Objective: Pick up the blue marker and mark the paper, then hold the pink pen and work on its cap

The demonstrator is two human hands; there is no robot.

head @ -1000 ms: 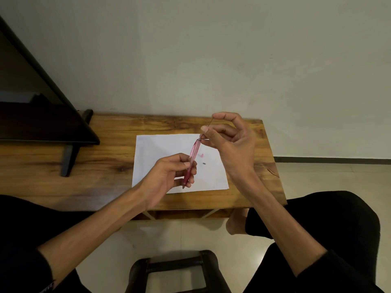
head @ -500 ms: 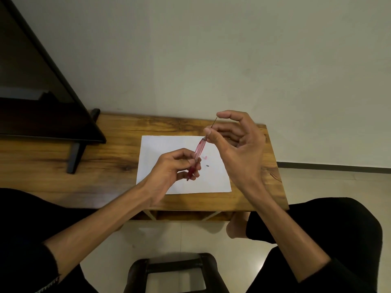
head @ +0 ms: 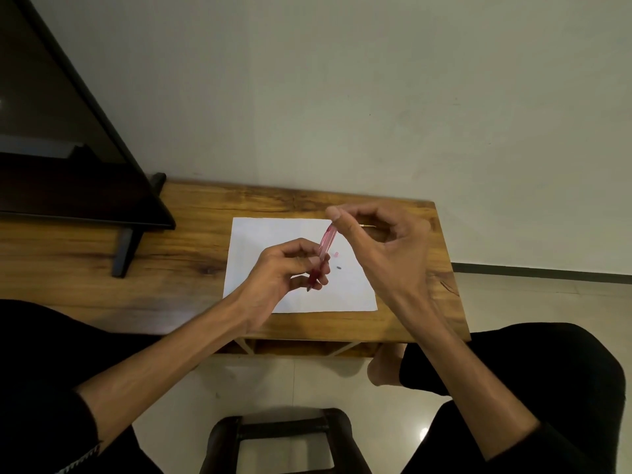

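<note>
The translucent pink plastic pen barrel point(head: 324, 249) tilts above the white paper sheet point(head: 270, 234) — the left hand point(head: 284, 271) grips its lower end, the right hand point(head: 383, 244) pinches its top. Two tiny pen parts point(head: 338, 261) lie just right; a black monitor point(head: 61, 159) stands far left on the wooden table point(head: 171, 268).

Black sleeves point(head: 51, 422), black trousers point(head: 547, 371), bare forearms.

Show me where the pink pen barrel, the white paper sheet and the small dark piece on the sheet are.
pink pen barrel point(head: 325, 243), head view, on its clear upper half.
white paper sheet point(head: 260, 237), head view, on its bare upper left part.
small dark piece point(head: 339, 267), head view, on its middle.
</note>
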